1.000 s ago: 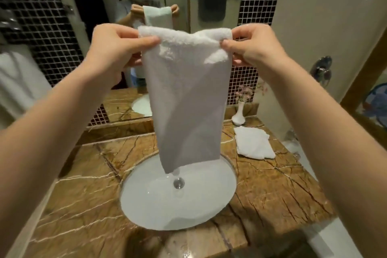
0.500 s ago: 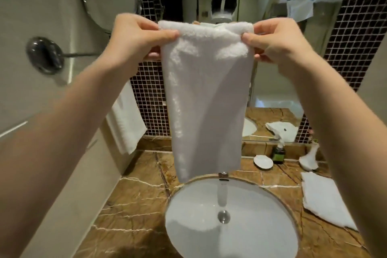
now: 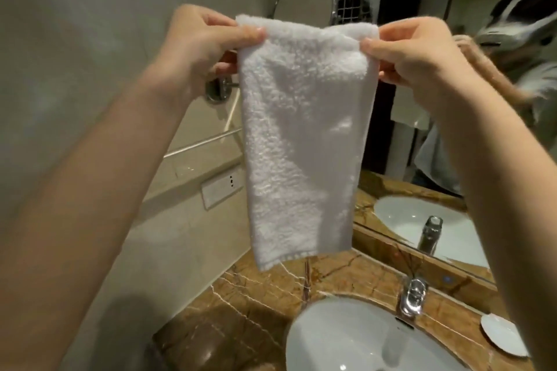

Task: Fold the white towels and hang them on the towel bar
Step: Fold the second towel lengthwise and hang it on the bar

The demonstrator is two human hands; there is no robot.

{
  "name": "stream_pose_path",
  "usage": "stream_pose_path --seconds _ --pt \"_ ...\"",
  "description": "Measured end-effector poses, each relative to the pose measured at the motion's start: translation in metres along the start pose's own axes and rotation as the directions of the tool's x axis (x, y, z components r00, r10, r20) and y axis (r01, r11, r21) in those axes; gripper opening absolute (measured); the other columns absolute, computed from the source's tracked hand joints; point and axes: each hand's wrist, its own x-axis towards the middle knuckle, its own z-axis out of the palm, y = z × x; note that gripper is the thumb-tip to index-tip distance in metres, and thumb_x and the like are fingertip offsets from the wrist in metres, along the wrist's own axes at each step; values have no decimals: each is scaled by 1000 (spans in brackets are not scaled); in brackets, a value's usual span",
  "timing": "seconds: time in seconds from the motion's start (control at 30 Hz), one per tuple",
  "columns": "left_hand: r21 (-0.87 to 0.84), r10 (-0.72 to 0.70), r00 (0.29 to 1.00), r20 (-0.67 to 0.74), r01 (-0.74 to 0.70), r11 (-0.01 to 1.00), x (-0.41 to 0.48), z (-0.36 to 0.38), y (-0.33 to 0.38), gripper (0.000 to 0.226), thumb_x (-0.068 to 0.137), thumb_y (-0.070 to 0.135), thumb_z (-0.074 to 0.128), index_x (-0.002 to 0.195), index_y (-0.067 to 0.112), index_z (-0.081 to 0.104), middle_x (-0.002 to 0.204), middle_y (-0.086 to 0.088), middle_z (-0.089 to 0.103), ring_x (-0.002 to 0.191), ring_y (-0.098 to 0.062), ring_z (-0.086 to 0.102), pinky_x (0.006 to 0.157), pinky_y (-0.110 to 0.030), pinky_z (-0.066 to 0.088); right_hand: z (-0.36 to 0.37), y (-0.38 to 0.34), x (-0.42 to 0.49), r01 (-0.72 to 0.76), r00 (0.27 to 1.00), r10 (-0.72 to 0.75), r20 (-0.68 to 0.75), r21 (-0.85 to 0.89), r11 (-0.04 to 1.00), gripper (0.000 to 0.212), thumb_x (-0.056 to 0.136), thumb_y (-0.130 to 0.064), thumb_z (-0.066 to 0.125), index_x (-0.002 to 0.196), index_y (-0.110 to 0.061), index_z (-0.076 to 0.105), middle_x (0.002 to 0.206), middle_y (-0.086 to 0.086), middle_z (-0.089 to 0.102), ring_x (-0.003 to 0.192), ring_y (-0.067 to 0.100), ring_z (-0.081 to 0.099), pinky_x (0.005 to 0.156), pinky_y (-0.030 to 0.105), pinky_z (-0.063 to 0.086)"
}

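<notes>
Towel (image 3: 301, 144) — between left hand (image 3: 205, 48), right hand (image 3: 422, 60)

1. Both hands are raised at the centre of the frame, holding a folded white towel (image 3: 301, 141) by its top corners.
2. The left hand (image 3: 199, 45) pinches the upper left corner, and the right hand (image 3: 413, 54) pinches the upper right.
3. The towel hangs straight down above the marble counter (image 3: 259, 295).
4. The sink (image 3: 361, 340) and faucet (image 3: 413, 295) sit at lower right.
5. A round mirror (image 3: 304, 0) is on the wall at top centre.
</notes>
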Motion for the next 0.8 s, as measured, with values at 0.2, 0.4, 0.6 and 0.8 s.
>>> stream_pose_path --seconds 0.2,0.4,0.6,0.8 --pt "51 -54 982 -179 64 997 -1 -32 3 15 75 13 77 73 9 63 58 6 68 54 -5 65 54 -17 52 48 1 32 27 993 -48 108 185 982 19 86 -14 68 99 -1 70 63 -5 63 50 0 56 50 15 45" --pt "58 -74 944 -321 98 994 0 -61 4 16 77 11 76 74 11 61 61 5 67 51 -3 63 50 -15 49 96 -5 50 12 980 -62 188 258 966 24 89 -15 64 105 3 68 78 7 61 57 7 53 49 16 42" --pt "57 -55 897 -439 89 994 7 -86 8 19 77 10 75 84 9 58 72 -2 63 50 -3 62 52 -15 49 143 -19 68 -4 977 -57 204 287 958 24 91 -18 62 107 0 68 86 8 60 69 14 50 58 22 40" --pt "51 -2 870 -493 31 998 17 -117 16 24 75 12 77 94 3 66 75 -1 70 63 -7 69 59 -18 52 177 -44 91 13 966 -97 238 333 943 10 90 -18 63 88 -10 69 84 8 63 74 19 54 66 32 42"
